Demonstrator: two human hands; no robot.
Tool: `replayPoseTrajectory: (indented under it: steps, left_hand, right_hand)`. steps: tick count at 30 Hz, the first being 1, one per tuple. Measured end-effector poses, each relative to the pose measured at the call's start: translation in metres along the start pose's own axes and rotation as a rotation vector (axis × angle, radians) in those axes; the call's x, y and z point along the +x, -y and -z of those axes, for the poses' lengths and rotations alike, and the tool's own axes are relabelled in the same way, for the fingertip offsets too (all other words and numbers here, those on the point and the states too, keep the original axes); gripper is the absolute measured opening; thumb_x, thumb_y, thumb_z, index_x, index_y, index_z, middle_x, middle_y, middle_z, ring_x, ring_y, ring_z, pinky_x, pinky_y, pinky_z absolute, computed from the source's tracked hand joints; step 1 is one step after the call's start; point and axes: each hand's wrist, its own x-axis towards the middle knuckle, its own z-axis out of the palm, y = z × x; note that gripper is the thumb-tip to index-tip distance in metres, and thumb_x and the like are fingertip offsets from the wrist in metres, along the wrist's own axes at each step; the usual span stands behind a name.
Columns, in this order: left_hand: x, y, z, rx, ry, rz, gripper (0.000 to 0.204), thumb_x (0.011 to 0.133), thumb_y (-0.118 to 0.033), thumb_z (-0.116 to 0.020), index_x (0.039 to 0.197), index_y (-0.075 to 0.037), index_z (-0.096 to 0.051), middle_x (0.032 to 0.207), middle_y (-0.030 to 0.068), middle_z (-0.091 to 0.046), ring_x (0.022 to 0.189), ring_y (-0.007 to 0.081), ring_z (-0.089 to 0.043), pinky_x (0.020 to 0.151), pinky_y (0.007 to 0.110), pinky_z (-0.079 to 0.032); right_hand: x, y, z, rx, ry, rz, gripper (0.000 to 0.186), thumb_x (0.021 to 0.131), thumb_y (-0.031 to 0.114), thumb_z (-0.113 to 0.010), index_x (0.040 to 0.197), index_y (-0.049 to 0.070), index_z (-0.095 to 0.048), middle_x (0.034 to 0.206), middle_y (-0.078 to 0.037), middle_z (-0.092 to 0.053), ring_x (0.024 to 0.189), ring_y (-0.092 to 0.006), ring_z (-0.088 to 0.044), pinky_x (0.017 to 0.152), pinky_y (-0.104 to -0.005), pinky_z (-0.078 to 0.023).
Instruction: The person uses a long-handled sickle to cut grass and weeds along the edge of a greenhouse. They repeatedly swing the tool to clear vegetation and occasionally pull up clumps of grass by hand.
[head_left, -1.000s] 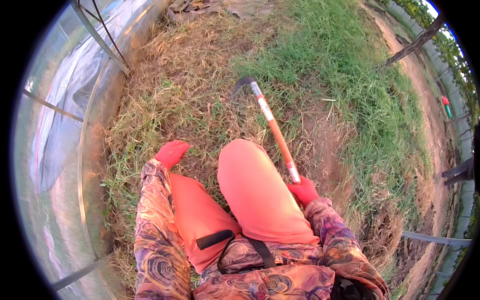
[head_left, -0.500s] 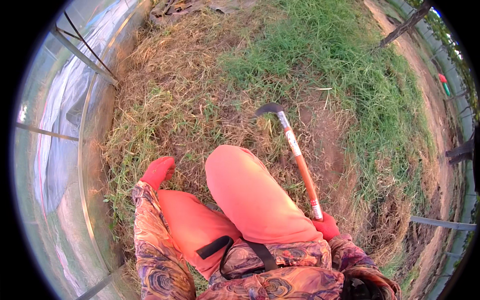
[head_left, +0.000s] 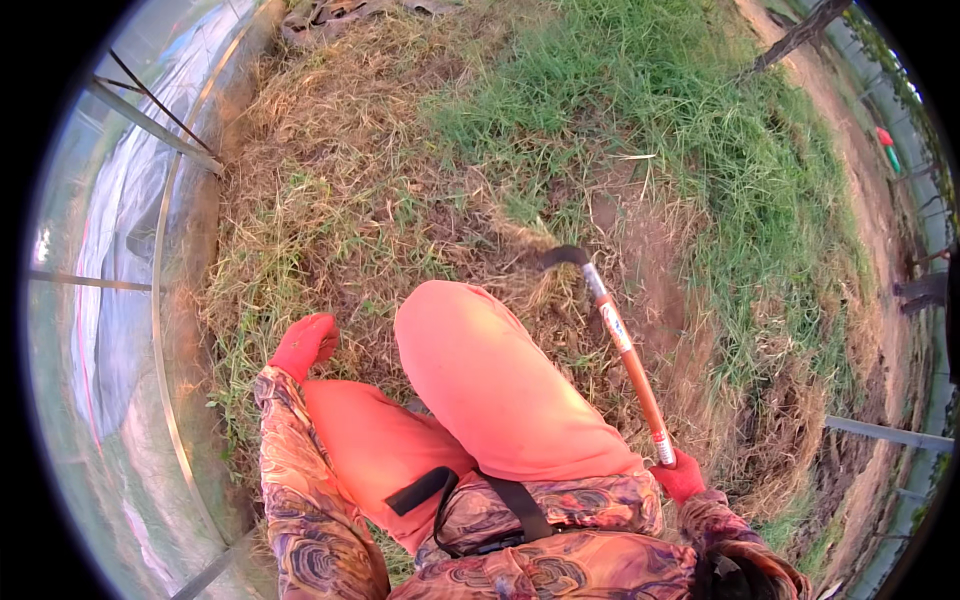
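Note:
My right hand [head_left: 681, 475], in a red glove, grips the lower end of a long-handled sickle [head_left: 633, 368]. Its wooden handle slants up and to the left, ending in a dark curved blade [head_left: 567, 256] over a tuft of dry grass [head_left: 550, 285], blurred by motion. By my bent left knee, my left hand [head_left: 305, 344], also gloved in red, is curled into a fist; nothing shows sticking out of it. Between the hands are my legs in salmon-coloured trousers [head_left: 490, 370], with a black strap [head_left: 520, 505] across my lap.
Green grass [head_left: 640, 110] grows thick ahead and to the right, with dry cut grass [head_left: 330, 150] to the left. Clear plastic sheeting [head_left: 120, 290] on a metal frame [head_left: 150, 125] runs along the left. A wooden post [head_left: 800, 38] stands at far right, and a metal bar [head_left: 885, 433] at near right.
The sickle has moved right and toward me, its blade now lower over the dry grass. My right hand has shifted right and slightly down. My left fist has barely moved.

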Motion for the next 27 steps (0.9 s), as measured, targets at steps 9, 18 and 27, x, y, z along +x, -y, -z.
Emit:
replayPoseTrajectory:
  steps: [9,18,27]
  left_hand:
    - [0.009,-0.021,-0.020,0.110,-0.025,-0.055,0.041,0.088,-0.034,-0.056,0.119,-0.007,-0.052,0.102,0.0056,-0.060,0.088,0.0146,-0.057,0.076,0.028,-0.047]
    - [-0.003,-0.008,-0.007,0.088,-0.035,-0.050,0.036,0.088,-0.033,-0.056,0.112,-0.006,-0.056,0.094,0.0017,-0.060,0.082,0.0116,-0.055,0.072,0.026,-0.046]
    - [0.027,-0.025,-0.027,0.208,0.065,-0.038,0.042,0.088,-0.035,-0.056,0.119,-0.007,-0.051,0.104,0.0045,-0.060,0.091,0.0142,-0.057,0.078,0.028,-0.047]
  right_hand:
    - [0.099,0.214,-0.108,-0.024,0.285,0.345,0.029,0.071,0.023,-0.070,0.086,0.004,-0.054,0.060,-0.002,-0.050,0.043,-0.0111,-0.045,0.040,-0.0283,-0.036]
    - [0.096,0.100,-0.063,-0.116,0.175,0.118,0.038,0.068,0.020,-0.073,0.098,0.003,-0.059,0.066,-0.006,-0.058,0.050,-0.0149,-0.054,0.044,-0.0305,-0.042]
    - [0.030,0.096,-0.036,0.355,0.028,0.105,0.019,0.071,0.007,-0.069,0.081,0.006,-0.052,0.060,0.000,-0.050,0.042,-0.0101,-0.044,0.038,-0.0252,-0.034]
